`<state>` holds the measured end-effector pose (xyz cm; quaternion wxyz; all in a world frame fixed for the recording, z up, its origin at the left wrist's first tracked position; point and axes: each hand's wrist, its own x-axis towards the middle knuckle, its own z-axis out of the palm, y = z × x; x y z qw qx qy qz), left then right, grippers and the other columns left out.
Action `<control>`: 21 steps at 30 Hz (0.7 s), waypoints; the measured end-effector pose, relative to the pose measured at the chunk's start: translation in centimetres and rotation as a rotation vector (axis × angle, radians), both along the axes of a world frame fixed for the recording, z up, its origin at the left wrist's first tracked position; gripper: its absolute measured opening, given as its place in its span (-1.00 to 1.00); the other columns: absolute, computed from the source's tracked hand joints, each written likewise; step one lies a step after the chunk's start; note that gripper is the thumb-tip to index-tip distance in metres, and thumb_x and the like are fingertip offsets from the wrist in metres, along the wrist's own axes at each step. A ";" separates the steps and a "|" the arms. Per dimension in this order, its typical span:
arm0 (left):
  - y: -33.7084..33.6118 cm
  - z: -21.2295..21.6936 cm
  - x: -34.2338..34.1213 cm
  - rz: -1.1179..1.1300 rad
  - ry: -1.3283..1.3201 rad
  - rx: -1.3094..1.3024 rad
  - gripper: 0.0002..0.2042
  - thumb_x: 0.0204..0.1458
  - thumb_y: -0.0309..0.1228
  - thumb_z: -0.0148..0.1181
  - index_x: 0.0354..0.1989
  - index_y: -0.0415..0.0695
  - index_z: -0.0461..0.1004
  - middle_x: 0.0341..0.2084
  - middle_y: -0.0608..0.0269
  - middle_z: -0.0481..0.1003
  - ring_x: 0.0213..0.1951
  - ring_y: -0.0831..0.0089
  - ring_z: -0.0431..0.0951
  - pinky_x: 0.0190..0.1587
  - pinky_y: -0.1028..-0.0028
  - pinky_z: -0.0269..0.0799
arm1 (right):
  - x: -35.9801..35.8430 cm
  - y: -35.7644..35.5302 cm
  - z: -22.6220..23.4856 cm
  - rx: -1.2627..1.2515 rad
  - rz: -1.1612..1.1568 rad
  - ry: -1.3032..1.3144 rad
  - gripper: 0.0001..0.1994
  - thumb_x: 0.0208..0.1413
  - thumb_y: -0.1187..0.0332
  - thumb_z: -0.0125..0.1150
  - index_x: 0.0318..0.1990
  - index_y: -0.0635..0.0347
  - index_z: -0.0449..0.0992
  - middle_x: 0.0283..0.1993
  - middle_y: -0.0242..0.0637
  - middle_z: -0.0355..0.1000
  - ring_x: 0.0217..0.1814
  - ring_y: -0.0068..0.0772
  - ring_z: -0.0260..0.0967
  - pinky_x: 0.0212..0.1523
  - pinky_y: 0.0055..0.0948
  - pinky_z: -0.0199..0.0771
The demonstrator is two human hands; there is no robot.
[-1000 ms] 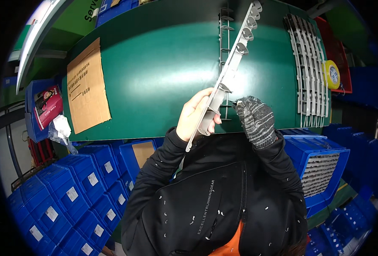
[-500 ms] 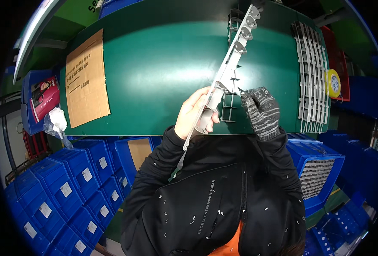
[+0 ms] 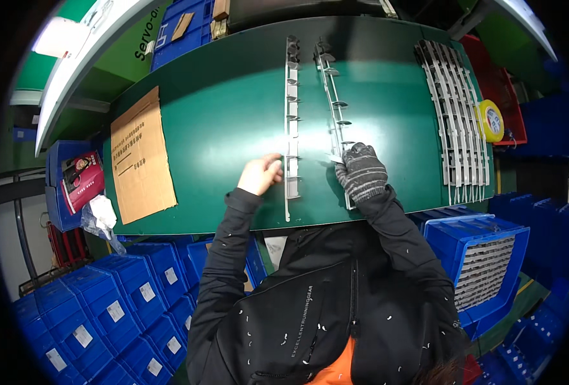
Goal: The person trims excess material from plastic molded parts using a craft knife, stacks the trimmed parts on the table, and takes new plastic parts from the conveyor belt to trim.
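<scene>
A pale metal strip with small rounded tabs (image 3: 293,128) lies lengthwise on the green table (image 3: 220,115) and serves as the landmark. Just left of its near half is the bare left hand (image 3: 262,174), fingers loosely bent and released, the fingertips so close to the strip that one cannot tell whether they touch it. Just right of the strip lies a second tabbed strip (image 3: 340,104), slanted, its far end nearer the first than its near end. The right hand (image 3: 363,172), in a dark grey striped glove, is over this second strip's near part; its fingers bend inward, but one cannot tell whether they grasp anything. Well to the right of the landmark strip is a row of similar strips (image 3: 455,115), with a round yellow object (image 3: 491,120) beyond them; well to its left lies a cardboard sheet (image 3: 140,167)
</scene>
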<state>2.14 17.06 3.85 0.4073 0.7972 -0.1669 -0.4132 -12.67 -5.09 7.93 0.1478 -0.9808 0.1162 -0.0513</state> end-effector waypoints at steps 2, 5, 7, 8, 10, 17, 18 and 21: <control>-0.9 1.8 2.4 0.138 -0.153 -0.153 -0.65 0.16 -0.34 -0.02 0.06 -0.29 0.32 -0.33 0.19 0.50 -0.37 0.56 0.51 -0.34 0.58 0.43 | -2.3 -0.3 1.4 0.084 0.000 -0.135 -0.81 -0.18 0.31 0.19 -0.40 0.22 0.47 -0.37 -0.18 0.36 -0.26 -0.10 0.31 -0.25 -0.17 0.38; -3.8 5.0 5.0 0.442 -0.186 -0.573 -0.61 0.14 -0.37 0.01 0.08 -0.36 0.27 -0.17 0.11 0.44 -0.26 0.51 0.49 -0.29 0.56 0.44 | -5.0 0.7 3.4 0.238 0.097 -0.186 -0.79 -0.26 0.32 0.22 -0.42 0.20 0.46 -0.40 -0.19 0.33 -0.29 -0.15 0.32 -0.37 -0.21 0.39; -5.5 7.3 6.3 0.557 -0.119 -0.678 -0.66 0.19 -0.32 -0.06 0.04 -0.29 0.31 -0.18 0.12 0.42 -0.26 0.46 0.48 -0.25 0.52 0.44 | -6.4 1.5 4.7 0.188 0.220 -0.294 -0.77 -0.35 0.31 0.26 -0.45 0.15 0.46 -0.39 -0.21 0.34 -0.32 -0.21 0.34 -0.43 -0.23 0.40; -6.1 8.3 6.5 0.577 -0.090 -0.799 -0.68 0.20 -0.31 -0.07 0.01 -0.28 0.33 -0.23 0.15 0.42 -0.29 0.47 0.47 -0.25 0.50 0.43 | -6.4 1.9 5.1 0.188 0.266 -0.390 -0.75 -0.38 0.30 0.28 -0.43 0.13 0.48 -0.36 -0.24 0.36 -0.33 -0.22 0.35 -0.43 -0.24 0.41; -6.7 10.2 6.6 0.581 -0.074 -0.890 -0.71 0.20 -0.27 -0.07 -0.09 -0.24 0.36 -0.34 0.22 0.41 -0.38 0.51 0.42 -0.31 0.50 0.40 | -6.7 2.6 5.8 0.189 0.337 -0.314 -0.76 -0.35 0.27 0.28 -0.44 0.12 0.50 -0.31 -0.18 0.41 -0.25 -0.16 0.39 -0.36 -0.24 0.47; -3.7 22.6 5.3 0.439 -0.418 -1.031 -0.77 0.20 -0.30 -0.05 -0.24 -0.23 0.40 -0.59 0.34 0.37 -0.62 0.64 0.34 -0.60 0.68 0.24 | -6.5 1.5 6.3 0.323 0.238 -0.560 -0.80 -0.09 0.33 0.20 -0.29 0.16 0.52 -0.30 -0.19 0.44 -0.27 -0.17 0.42 -0.30 -0.30 0.45; -3.0 24.5 4.6 0.407 -0.493 -1.000 -0.79 0.19 -0.33 -0.04 -0.22 -0.25 0.40 -0.55 0.30 0.43 -0.61 0.63 0.39 -0.60 0.69 0.30 | -6.6 1.3 6.3 0.596 0.078 -0.565 -0.81 0.09 0.26 0.11 -0.30 0.21 0.50 -0.44 -0.25 0.40 -0.42 -0.33 0.38 -0.39 -0.40 0.39; -3.4 25.2 0.5 0.346 -0.579 -0.802 -0.78 0.14 -0.39 0.04 -0.11 -0.25 0.38 -0.44 0.14 0.53 -0.60 0.56 0.49 -0.58 0.61 0.47 | -6.2 -0.3 6.5 1.121 -0.089 -0.237 -0.83 0.05 0.34 0.10 -0.25 0.19 0.50 -0.31 -0.16 0.45 -0.26 -0.17 0.42 -0.21 -0.25 0.41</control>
